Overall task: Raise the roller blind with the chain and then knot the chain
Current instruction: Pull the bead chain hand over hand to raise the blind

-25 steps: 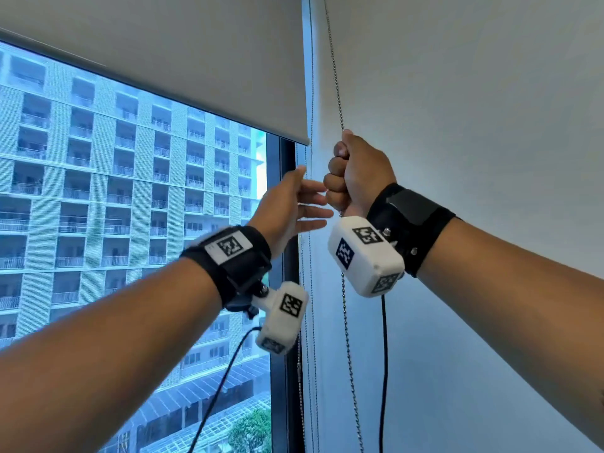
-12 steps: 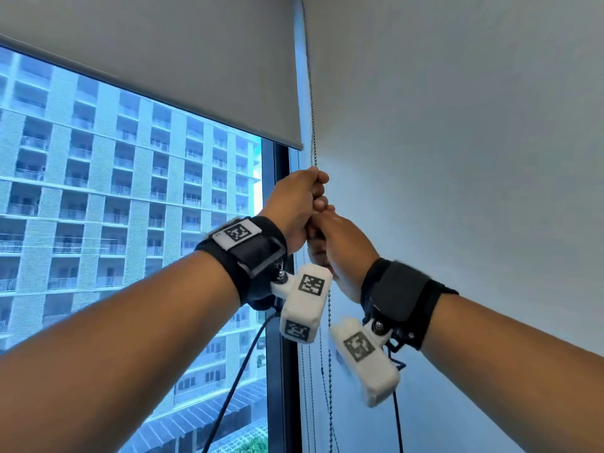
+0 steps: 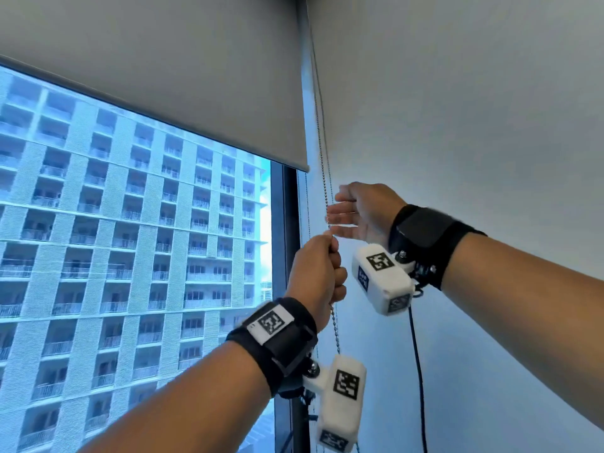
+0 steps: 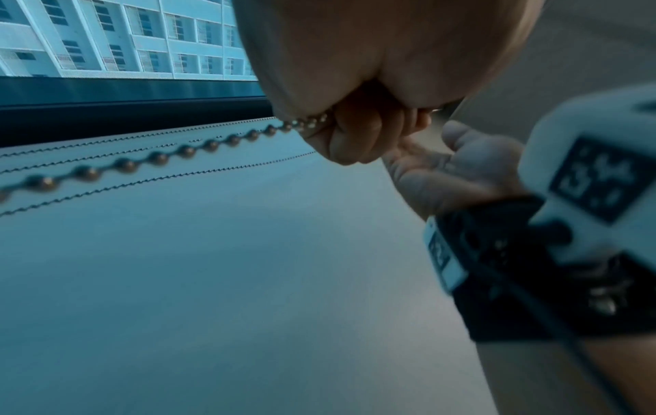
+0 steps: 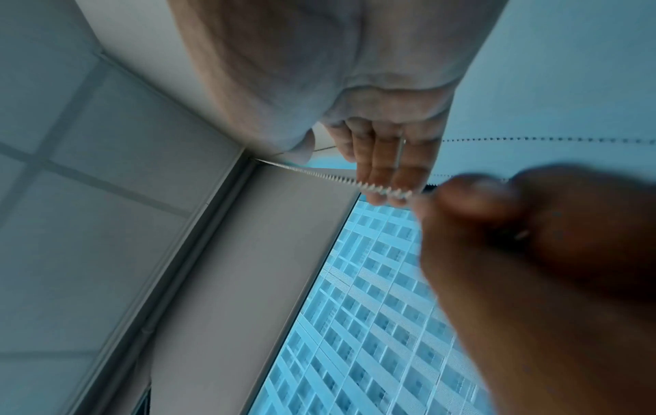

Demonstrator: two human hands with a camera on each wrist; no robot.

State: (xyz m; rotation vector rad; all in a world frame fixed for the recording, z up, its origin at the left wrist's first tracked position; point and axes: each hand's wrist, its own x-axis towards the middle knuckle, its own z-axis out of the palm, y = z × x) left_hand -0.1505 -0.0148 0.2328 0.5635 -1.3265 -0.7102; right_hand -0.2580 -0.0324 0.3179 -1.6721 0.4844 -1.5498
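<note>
The grey roller blind [image 3: 183, 93] covers the top of the window, its hem slanting across the glass. Beside the blind's right edge, the metal bead chain [image 3: 322, 158] hangs down the wall. My left hand [image 3: 322, 273] is a fist gripping the chain, which leaves the fist below [image 4: 159, 157]. My right hand [image 3: 356, 217] hovers just above the left with straight fingers [image 5: 387, 168] reaching across the chain [image 5: 337, 177] and holding nothing. In the right wrist view the left hand [image 5: 532, 224] is blurred. The left wrist view shows the right hand [image 4: 444, 168] palm open.
A dark window frame [image 3: 289, 256] runs down between the glass and the white wall [image 3: 474, 125]. A tall apartment building [image 3: 114, 240] fills the view outside. A black cable [image 3: 415, 354] hangs from the right wrist camera. Thin further chain strands [image 4: 106, 146] lie along the wall.
One second ago my right hand gripped the chain high while the left was open. The left then took hold and came down; the right has let go and risen above it.
</note>
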